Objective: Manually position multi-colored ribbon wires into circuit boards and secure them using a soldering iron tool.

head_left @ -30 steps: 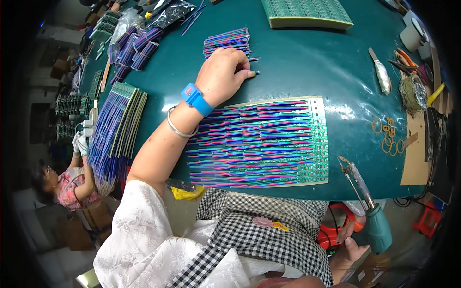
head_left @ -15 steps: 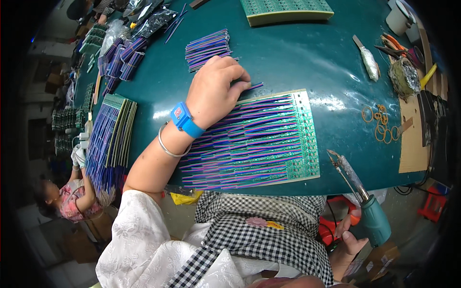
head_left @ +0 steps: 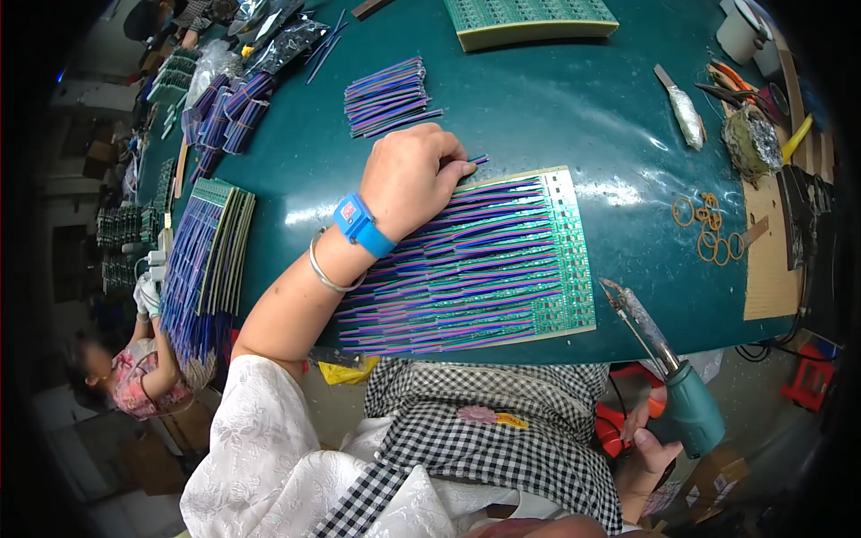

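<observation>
My left hand, with a blue wristband and a silver bangle on its wrist, is over the far edge of a green circuit board panel. Its thumb and fingers pinch a short blue and purple wire, whose end sticks out to the right. Rows of similar wires lie across the panel, part of them hidden under my forearm. Past the hand is a loose pile of cut wires. At the lower right my right hand grips a teal-handled soldering gun, its tip just right of the panel.
A stack of wired panels stands at the left, near bundled wires. Bare panels are stacked at the far edge. Rubber bands, a foil-wrapped blade and pliers lie right. A co-worker sits at left.
My left hand has shifted slightly right and nearer to me, still pinching the wire. The soldering gun in my right hand has moved a little left, towards the panel.
</observation>
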Motion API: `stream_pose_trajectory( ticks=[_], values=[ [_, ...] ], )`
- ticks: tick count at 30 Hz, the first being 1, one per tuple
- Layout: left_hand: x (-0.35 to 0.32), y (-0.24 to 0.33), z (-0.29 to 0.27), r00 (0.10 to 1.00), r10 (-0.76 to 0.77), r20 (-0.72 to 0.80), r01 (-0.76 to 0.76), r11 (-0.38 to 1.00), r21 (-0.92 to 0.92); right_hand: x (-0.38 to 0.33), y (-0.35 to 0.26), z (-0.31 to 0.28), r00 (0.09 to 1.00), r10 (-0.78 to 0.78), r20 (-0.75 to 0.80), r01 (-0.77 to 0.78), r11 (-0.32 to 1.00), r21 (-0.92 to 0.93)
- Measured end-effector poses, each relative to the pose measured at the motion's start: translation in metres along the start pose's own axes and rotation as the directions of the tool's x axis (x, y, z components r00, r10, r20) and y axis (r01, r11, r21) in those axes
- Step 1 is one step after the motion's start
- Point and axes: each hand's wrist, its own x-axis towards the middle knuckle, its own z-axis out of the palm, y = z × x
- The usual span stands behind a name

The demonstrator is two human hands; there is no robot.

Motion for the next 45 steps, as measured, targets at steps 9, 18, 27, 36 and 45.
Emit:
stream_pose_trajectory(
  ticks=[9,18,27,36,45],
  values=[
    [0.012,-0.009,-0.004,0.98,-0.158,0.124,0.174,0.976,-0.134,0.0,0.002,-0.001,1.0,-0.011,0.004,0.011,1.0,-0.003],
    [0.007,0.042,-0.027,0.911,-0.232,0.341,0.378,0.799,-0.467,0.0,-0.005,0.001,0.999,0.018,0.035,-0.02,0.999,0.042],
    [-0.035,0.088,-0.005,0.938,0.335,0.09,-0.27,0.867,-0.418,-0.014,-0.008,-0.001,1.0,0.023,-0.001,-0.023,0.998,0.052],
    [-0.065,0.095,0.021,0.894,0.419,0.16,-0.35,0.874,-0.336,-0.028,-0.004,0.002,0.982,0.167,-0.085,-0.165,0.986,0.028],
    [-0.073,0.093,0.026,0.893,0.428,0.141,-0.374,0.878,-0.298,-0.028,0.002,0.001,0.975,0.196,-0.103,-0.195,0.981,0.018]
  ],
)
